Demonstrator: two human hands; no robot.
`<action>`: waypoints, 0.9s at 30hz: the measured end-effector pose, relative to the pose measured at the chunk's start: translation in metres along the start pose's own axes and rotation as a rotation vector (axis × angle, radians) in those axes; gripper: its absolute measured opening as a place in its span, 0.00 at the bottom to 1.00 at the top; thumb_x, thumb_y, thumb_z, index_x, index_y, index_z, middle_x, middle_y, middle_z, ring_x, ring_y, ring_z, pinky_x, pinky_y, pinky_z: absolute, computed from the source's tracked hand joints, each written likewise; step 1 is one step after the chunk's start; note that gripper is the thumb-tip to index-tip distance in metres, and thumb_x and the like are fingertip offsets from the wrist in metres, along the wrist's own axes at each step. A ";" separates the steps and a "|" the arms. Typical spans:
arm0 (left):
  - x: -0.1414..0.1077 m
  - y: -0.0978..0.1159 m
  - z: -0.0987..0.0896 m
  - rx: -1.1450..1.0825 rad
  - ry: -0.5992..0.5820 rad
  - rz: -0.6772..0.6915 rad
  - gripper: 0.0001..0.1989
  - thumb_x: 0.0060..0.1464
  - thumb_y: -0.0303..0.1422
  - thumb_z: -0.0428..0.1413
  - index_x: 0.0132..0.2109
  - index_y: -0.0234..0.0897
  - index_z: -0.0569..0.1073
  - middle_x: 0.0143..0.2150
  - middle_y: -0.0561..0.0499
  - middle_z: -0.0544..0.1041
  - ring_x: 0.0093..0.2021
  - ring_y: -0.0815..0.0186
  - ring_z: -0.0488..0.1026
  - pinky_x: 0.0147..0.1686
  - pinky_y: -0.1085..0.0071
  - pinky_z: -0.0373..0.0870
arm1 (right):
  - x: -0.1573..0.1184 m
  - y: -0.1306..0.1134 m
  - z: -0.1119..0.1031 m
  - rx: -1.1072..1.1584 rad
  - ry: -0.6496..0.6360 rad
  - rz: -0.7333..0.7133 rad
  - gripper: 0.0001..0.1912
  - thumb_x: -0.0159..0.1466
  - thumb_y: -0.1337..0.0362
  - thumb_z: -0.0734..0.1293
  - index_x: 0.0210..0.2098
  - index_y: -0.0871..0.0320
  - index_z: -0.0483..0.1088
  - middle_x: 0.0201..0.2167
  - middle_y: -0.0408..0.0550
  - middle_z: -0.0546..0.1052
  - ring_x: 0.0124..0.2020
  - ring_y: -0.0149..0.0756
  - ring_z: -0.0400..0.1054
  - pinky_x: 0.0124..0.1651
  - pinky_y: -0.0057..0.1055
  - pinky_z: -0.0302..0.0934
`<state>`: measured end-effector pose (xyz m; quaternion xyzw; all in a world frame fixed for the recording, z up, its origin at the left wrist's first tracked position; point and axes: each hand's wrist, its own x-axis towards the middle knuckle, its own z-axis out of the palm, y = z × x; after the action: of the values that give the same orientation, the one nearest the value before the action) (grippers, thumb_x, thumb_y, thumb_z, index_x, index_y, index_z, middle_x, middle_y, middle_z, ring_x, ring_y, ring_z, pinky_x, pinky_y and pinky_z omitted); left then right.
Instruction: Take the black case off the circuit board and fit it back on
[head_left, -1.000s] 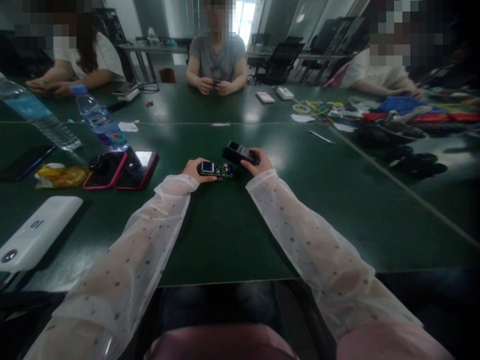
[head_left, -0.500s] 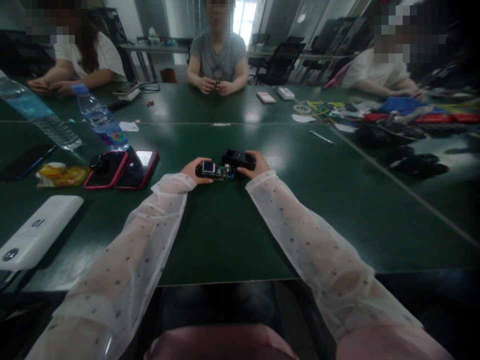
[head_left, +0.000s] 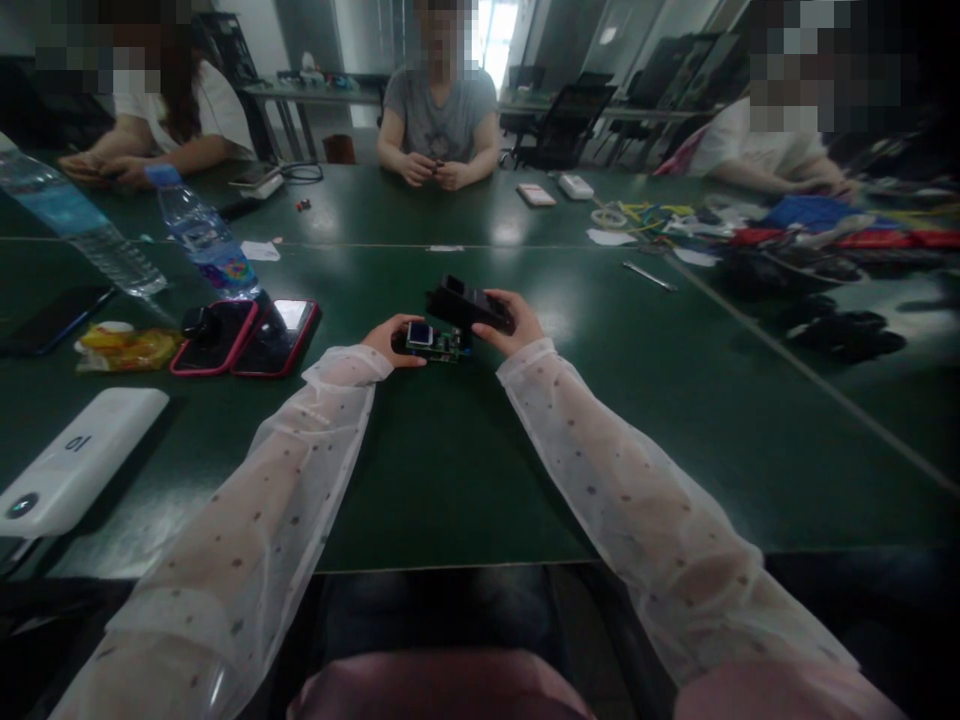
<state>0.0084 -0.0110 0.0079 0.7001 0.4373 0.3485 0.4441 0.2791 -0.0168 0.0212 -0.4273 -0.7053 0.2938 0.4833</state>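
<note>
Green circuitry showed on the board (head_left: 444, 346) at the centre of the frame, a small screen (head_left: 420, 334) at its left end. The left hand (head_left: 385, 343) gripped that end between thumb and fingers; the right hand (head_left: 516, 323) held a black casing (head_left: 460, 303) by its right end, tilted, just above the board in the frame. With the two so near, an unsteady grip could have knocked the casing's edge against exposed components, and a loosened one could have dropped either piece onto the table (head_left: 450, 470). Fingers hid the casing's right end and the board's left edge; the undersides were out of sight. Whether casing and board touched could not be told. Dark objects (head_left: 841, 326) toward the right edge were too blurred to identify.
</note>
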 end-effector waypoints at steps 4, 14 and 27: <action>0.003 -0.008 0.002 -0.012 0.036 -0.005 0.36 0.30 0.29 0.71 0.51 0.37 0.69 0.48 0.45 0.74 0.54 0.54 0.71 0.61 0.52 0.59 | -0.007 -0.016 0.014 -0.029 -0.068 -0.072 0.35 0.52 0.44 0.73 0.54 0.52 0.65 0.53 0.54 0.71 0.56 0.50 0.67 0.58 0.49 0.64; 0.011 -0.022 0.004 0.117 0.040 0.086 0.40 0.31 0.33 0.71 0.53 0.34 0.64 0.48 0.41 0.75 0.51 0.52 0.74 0.56 0.48 0.65 | -0.008 -0.005 0.021 -0.086 -0.167 -0.092 0.30 0.54 0.56 0.72 0.54 0.51 0.64 0.54 0.52 0.71 0.57 0.51 0.67 0.57 0.54 0.63; 0.001 0.003 0.002 0.236 -0.007 0.071 0.37 0.55 0.58 0.50 0.61 0.36 0.66 0.57 0.39 0.72 0.57 0.50 0.70 0.57 0.53 0.65 | -0.011 0.003 0.025 -0.149 -0.260 -0.062 0.29 0.51 0.62 0.75 0.50 0.51 0.64 0.50 0.50 0.71 0.55 0.50 0.67 0.58 0.53 0.61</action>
<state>0.0114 -0.0118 0.0096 0.7637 0.4487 0.3074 0.3477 0.2588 -0.0246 0.0050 -0.3985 -0.7946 0.2786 0.3636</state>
